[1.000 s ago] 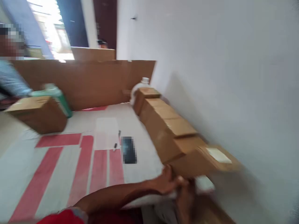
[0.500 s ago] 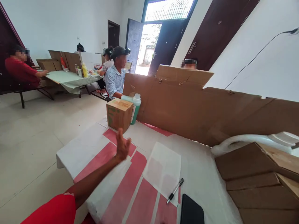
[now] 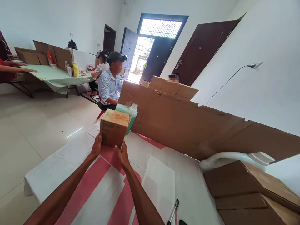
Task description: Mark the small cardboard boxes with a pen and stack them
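My left hand (image 3: 95,147) and right hand (image 3: 122,155) grip a cardboard box (image 3: 114,133), left of centre in the frame, one at each lower side. Several fingers are hidden behind its sides, and I cannot tell whether its base touches the table (image 3: 42,178). The box covers much of a green bottle (image 3: 132,120) just behind it. At the bottom edge a dark object (image 3: 182,222) is almost wholly cut off; the pen (image 3: 173,212) beside it is partly in view. Brown boxes (image 3: 231,182) at lower right hide most of a white jug (image 3: 231,155). A long cardboard panel (image 3: 168,122) closes off the far side. White cloth and a paper sheet (image 3: 161,178) lie between my right forearm and those boxes; at left the table's edge drops to pale floor (image 3: 47,131).
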`<action>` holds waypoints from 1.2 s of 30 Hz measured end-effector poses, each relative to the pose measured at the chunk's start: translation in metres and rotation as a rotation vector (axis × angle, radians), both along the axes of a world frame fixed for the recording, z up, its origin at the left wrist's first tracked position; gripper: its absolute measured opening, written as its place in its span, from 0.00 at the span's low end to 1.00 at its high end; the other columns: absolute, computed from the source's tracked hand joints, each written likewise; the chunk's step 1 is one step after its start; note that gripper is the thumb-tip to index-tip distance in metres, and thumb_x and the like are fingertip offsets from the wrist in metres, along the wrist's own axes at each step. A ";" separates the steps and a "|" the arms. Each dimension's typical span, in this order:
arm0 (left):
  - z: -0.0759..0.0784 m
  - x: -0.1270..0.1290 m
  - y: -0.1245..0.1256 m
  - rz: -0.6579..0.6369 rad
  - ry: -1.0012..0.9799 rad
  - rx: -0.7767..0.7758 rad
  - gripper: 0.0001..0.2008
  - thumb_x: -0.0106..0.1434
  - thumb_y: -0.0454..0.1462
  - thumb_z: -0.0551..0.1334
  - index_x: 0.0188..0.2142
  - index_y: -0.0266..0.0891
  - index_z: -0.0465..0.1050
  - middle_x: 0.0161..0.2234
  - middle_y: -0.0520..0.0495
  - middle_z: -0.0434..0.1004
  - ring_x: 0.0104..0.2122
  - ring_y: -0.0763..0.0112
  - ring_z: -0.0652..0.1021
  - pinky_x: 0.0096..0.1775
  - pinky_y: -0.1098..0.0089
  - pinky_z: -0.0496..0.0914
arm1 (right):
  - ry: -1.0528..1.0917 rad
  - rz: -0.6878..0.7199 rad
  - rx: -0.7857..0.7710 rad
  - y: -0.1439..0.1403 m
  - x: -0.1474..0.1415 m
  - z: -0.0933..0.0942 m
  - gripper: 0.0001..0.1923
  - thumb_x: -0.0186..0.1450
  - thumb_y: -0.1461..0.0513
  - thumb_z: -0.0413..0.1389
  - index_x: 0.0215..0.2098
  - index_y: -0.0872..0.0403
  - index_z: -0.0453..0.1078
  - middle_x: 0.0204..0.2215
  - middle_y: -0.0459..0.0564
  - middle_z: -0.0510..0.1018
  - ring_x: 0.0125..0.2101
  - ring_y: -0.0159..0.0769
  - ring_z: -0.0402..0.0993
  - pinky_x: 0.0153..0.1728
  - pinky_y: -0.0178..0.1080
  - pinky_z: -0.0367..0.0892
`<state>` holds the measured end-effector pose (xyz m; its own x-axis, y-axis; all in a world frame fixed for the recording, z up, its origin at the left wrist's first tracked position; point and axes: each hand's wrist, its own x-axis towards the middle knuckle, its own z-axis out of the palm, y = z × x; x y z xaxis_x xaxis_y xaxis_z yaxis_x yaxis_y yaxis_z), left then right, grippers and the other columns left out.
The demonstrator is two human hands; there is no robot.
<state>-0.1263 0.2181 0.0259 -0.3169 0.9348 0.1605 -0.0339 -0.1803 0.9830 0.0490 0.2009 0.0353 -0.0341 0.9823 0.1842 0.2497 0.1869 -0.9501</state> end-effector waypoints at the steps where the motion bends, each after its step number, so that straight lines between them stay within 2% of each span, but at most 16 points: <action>1: -0.005 0.004 -0.018 -0.001 0.018 0.001 0.40 0.69 0.63 0.51 0.65 0.36 0.65 0.68 0.35 0.65 0.70 0.51 0.60 0.71 0.50 0.50 | 0.001 0.002 -0.005 -0.011 0.004 0.000 0.43 0.66 0.40 0.54 0.71 0.54 0.57 0.66 0.62 0.67 0.66 0.53 0.63 0.65 0.56 0.61; 3: -0.016 0.011 -0.064 -0.026 0.043 -0.007 0.41 0.67 0.63 0.54 0.67 0.38 0.62 0.69 0.35 0.62 0.70 0.50 0.60 0.71 0.50 0.49 | -0.001 0.008 -0.034 -0.048 0.020 0.000 0.40 0.68 0.41 0.54 0.71 0.51 0.57 0.66 0.59 0.67 0.65 0.51 0.64 0.64 0.54 0.62; 6: -0.035 0.028 -0.157 -0.158 0.079 -0.060 0.37 0.70 0.58 0.55 0.71 0.45 0.56 0.71 0.39 0.60 0.70 0.50 0.61 0.70 0.47 0.54 | 0.035 -0.006 -0.056 -0.129 0.053 -0.006 0.37 0.70 0.45 0.54 0.72 0.47 0.53 0.68 0.57 0.65 0.65 0.48 0.65 0.62 0.50 0.66; 8: -0.048 0.042 -0.227 -0.170 0.134 -0.154 0.36 0.66 0.57 0.60 0.70 0.52 0.58 0.72 0.44 0.59 0.72 0.46 0.57 0.70 0.44 0.52 | 0.071 -0.110 -0.103 -0.191 0.075 -0.015 0.36 0.71 0.46 0.55 0.73 0.46 0.53 0.66 0.56 0.67 0.61 0.48 0.70 0.59 0.49 0.70; 10: -0.056 0.055 -0.287 -0.160 0.125 -0.179 0.38 0.61 0.59 0.63 0.69 0.55 0.62 0.71 0.46 0.59 0.71 0.41 0.57 0.69 0.43 0.57 | 0.086 -0.231 -0.224 -0.248 0.092 -0.025 0.36 0.71 0.45 0.54 0.73 0.44 0.52 0.63 0.56 0.72 0.57 0.49 0.74 0.57 0.50 0.72; 12: -0.057 0.061 -0.324 -0.147 0.087 -0.193 0.37 0.60 0.62 0.62 0.66 0.56 0.66 0.68 0.44 0.65 0.67 0.37 0.64 0.62 0.42 0.66 | 0.081 -0.351 -0.279 -0.290 0.104 -0.031 0.35 0.72 0.44 0.51 0.73 0.44 0.53 0.62 0.56 0.73 0.58 0.51 0.74 0.58 0.52 0.70; 13: -0.055 0.061 -0.330 -0.140 0.077 -0.211 0.35 0.61 0.61 0.61 0.64 0.55 0.68 0.66 0.42 0.68 0.64 0.37 0.68 0.60 0.42 0.68 | 0.071 -0.395 -0.276 -0.304 0.108 -0.032 0.35 0.72 0.43 0.50 0.72 0.44 0.54 0.63 0.56 0.72 0.59 0.53 0.73 0.59 0.53 0.69; 15: -0.045 0.058 -0.322 -0.127 0.084 -0.263 0.30 0.65 0.58 0.60 0.63 0.53 0.68 0.63 0.40 0.71 0.61 0.40 0.71 0.58 0.43 0.69 | 0.044 -0.434 -0.245 -0.318 0.112 -0.032 0.35 0.72 0.42 0.49 0.71 0.46 0.57 0.63 0.57 0.72 0.62 0.54 0.70 0.60 0.54 0.68; 19: -0.016 0.051 -0.264 -0.120 0.080 -0.235 0.30 0.64 0.56 0.63 0.60 0.46 0.71 0.63 0.38 0.70 0.64 0.45 0.69 0.66 0.47 0.61 | 0.079 -0.323 -0.258 -0.309 0.111 -0.027 0.33 0.71 0.43 0.51 0.69 0.47 0.60 0.58 0.56 0.77 0.60 0.51 0.71 0.59 0.51 0.68; 22: 0.009 0.052 -0.233 -0.261 0.066 -0.216 0.28 0.63 0.59 0.62 0.53 0.44 0.78 0.57 0.39 0.78 0.60 0.44 0.73 0.63 0.50 0.64 | 0.104 -0.291 -0.262 -0.295 0.110 -0.015 0.27 0.70 0.43 0.53 0.59 0.49 0.68 0.50 0.55 0.80 0.51 0.48 0.77 0.51 0.47 0.72; 24: 0.023 0.056 -0.228 -0.330 0.139 -0.201 0.28 0.66 0.59 0.59 0.54 0.43 0.78 0.56 0.40 0.80 0.57 0.44 0.75 0.60 0.50 0.67 | 0.067 -0.343 -0.245 -0.290 0.110 -0.001 0.24 0.70 0.42 0.52 0.48 0.51 0.71 0.41 0.52 0.81 0.42 0.46 0.77 0.42 0.44 0.73; 26: 0.032 0.060 -0.228 -0.358 0.219 -0.174 0.29 0.69 0.58 0.56 0.57 0.43 0.76 0.58 0.41 0.78 0.59 0.46 0.75 0.62 0.50 0.66 | 0.026 -0.386 -0.237 -0.286 0.113 0.014 0.24 0.70 0.40 0.50 0.41 0.51 0.70 0.35 0.50 0.79 0.35 0.44 0.75 0.36 0.41 0.70; 28: 0.033 0.065 -0.229 -0.351 0.225 -0.168 0.30 0.70 0.58 0.54 0.60 0.42 0.73 0.62 0.41 0.75 0.64 0.49 0.70 0.66 0.52 0.60 | 0.006 -0.401 -0.238 -0.283 0.114 0.027 0.26 0.71 0.39 0.48 0.43 0.51 0.71 0.35 0.51 0.79 0.34 0.43 0.74 0.34 0.41 0.69; 31: 0.022 0.069 -0.224 -0.273 0.110 -0.231 0.34 0.69 0.60 0.53 0.61 0.39 0.73 0.65 0.40 0.71 0.69 0.53 0.63 0.71 0.53 0.52 | -0.013 -0.412 -0.241 -0.283 0.114 0.034 0.31 0.72 0.39 0.44 0.55 0.52 0.71 0.39 0.54 0.81 0.35 0.45 0.75 0.36 0.43 0.70; 33: 0.011 0.066 -0.219 -0.213 0.060 -0.275 0.35 0.67 0.61 0.55 0.58 0.38 0.75 0.65 0.38 0.71 0.70 0.51 0.63 0.71 0.51 0.50 | -0.012 -0.388 -0.242 -0.285 0.113 0.029 0.33 0.73 0.39 0.42 0.56 0.53 0.72 0.40 0.56 0.81 0.36 0.45 0.76 0.38 0.45 0.71; 36: 0.004 0.057 -0.216 -0.173 0.053 -0.299 0.35 0.64 0.62 0.58 0.54 0.38 0.78 0.62 0.38 0.74 0.68 0.47 0.65 0.70 0.48 0.52 | 0.059 -0.350 -0.253 -0.291 0.111 0.014 0.33 0.72 0.40 0.44 0.59 0.51 0.73 0.50 0.58 0.81 0.43 0.47 0.79 0.42 0.47 0.74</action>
<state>-0.0694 0.0024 0.0300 -0.1478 0.9821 -0.1168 0.0143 0.1202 0.9926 0.1601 -0.0896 0.0492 0.3127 0.9471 -0.0724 0.2000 -0.1402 -0.9697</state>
